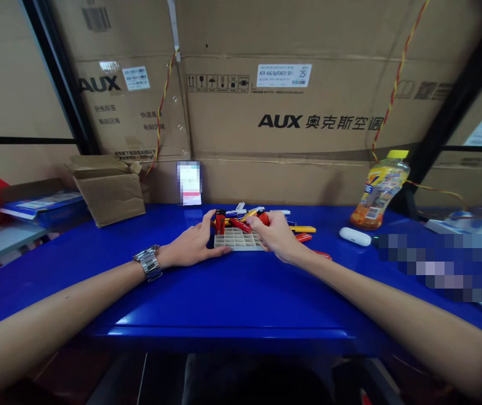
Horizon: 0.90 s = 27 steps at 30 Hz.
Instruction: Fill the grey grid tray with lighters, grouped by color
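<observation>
One red lighter point(220, 221) is seen standing upright in the far left corner of the grid tray point(237, 239); the other cells look unfilled. The left hand point(192, 245) is laid flat, half open, against the tray's left edge. The right hand point(275, 236) is curled at its right edge, seemingly pinching a red lighter. Loose lighters point(266, 216) are heaped just beyond

the left hand point(194, 244) lay flat against the left edge of a pale grid tray point(237, 239) on the blue counter point(232, 292). the right hand point(277, 236) closed its grip on a red lighter point(263, 218) above the tray, with loose lighters point(266, 216) piled just behind. a red lighter point(219, 221) stood upright in the tray.
</observation>
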Each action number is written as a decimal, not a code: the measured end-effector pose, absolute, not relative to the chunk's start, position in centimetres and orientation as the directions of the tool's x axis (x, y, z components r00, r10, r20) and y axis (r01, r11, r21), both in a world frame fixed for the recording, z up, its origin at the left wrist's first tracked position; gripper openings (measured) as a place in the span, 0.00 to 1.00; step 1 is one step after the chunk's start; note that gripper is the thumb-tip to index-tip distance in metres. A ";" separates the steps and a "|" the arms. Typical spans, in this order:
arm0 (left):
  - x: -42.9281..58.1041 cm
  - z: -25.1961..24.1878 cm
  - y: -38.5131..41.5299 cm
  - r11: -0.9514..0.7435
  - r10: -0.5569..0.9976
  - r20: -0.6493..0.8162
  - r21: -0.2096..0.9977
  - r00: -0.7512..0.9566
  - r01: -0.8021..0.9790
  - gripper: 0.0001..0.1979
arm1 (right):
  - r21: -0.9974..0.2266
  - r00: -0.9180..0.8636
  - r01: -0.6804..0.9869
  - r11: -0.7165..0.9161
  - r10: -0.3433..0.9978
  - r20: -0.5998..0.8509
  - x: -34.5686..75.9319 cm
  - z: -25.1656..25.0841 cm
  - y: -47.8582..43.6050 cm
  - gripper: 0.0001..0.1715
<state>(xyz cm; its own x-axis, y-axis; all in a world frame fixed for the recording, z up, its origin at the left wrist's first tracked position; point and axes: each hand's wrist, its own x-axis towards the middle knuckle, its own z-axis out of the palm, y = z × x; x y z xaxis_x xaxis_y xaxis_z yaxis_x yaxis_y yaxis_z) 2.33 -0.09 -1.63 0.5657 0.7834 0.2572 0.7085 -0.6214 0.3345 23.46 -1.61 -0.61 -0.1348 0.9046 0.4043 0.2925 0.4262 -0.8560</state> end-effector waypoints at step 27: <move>2.1 -1.8 0.2 -0.644 0.765 0.264 0.332 0.587 0.690 0.48 | -0.699 -0.456 0.274 0.660 0.729 0.510 23.0 -0.9 0.1 0.12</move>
<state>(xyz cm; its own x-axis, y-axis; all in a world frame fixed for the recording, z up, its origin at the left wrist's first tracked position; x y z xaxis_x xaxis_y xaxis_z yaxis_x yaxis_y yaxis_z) 2.09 0.18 -1.83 0.5872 0.7653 0.2637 0.6898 -0.6435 0.3317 22.98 0.14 -0.90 -0.4556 0.7293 0.5105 0.2739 0.6605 -0.6991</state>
